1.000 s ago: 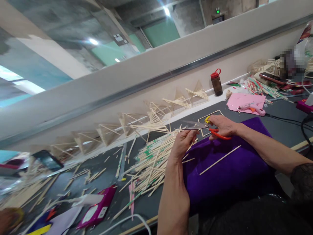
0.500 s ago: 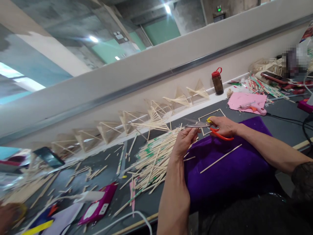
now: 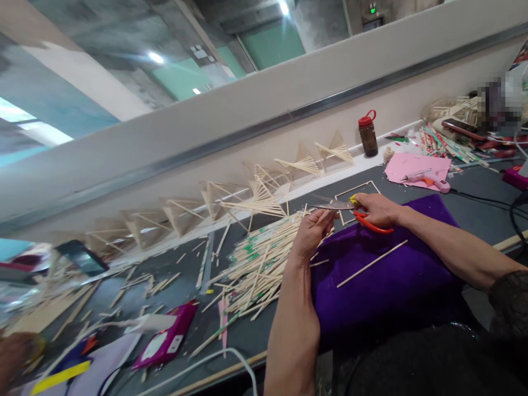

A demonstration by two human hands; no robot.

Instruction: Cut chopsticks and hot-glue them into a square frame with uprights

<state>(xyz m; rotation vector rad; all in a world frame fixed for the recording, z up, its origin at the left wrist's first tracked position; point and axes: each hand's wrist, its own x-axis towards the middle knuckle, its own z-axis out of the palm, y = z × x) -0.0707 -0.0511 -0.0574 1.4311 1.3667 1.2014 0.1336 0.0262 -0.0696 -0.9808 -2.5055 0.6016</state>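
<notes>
My right hand [image 3: 376, 209] grips a pair of scissors [image 3: 340, 205] by its red and yellow handles, the blades pointing left. At those blades, my left hand [image 3: 313, 230] is closed in a pinch on a thin wooden stick; only a small tip shows and its length is hidden. Below my hands a purple cloth [image 3: 383, 280] covers my lap and the table edge. One loose stick [image 3: 371, 264] lies across it. A rectangular stick frame [image 3: 358, 188] lies just behind the scissors. Many pale sticks [image 3: 264, 264] are heaped left of my left hand.
Twisted stick models [image 3: 256, 201] line the wall. A brown bottle [image 3: 367, 135] with a red lid stands behind. At right, a pink glue gun [image 3: 431, 180] rests on pink paper. A magenta packet [image 3: 167, 338], a phone [image 3: 84, 258] and another person's blurred hand [image 3: 14, 355] are at left.
The view has shifted slightly. Both hands stay close together at the scissors, and the red handle has moved a little nearer the blade line. The loose stick still lies on the cloth.
</notes>
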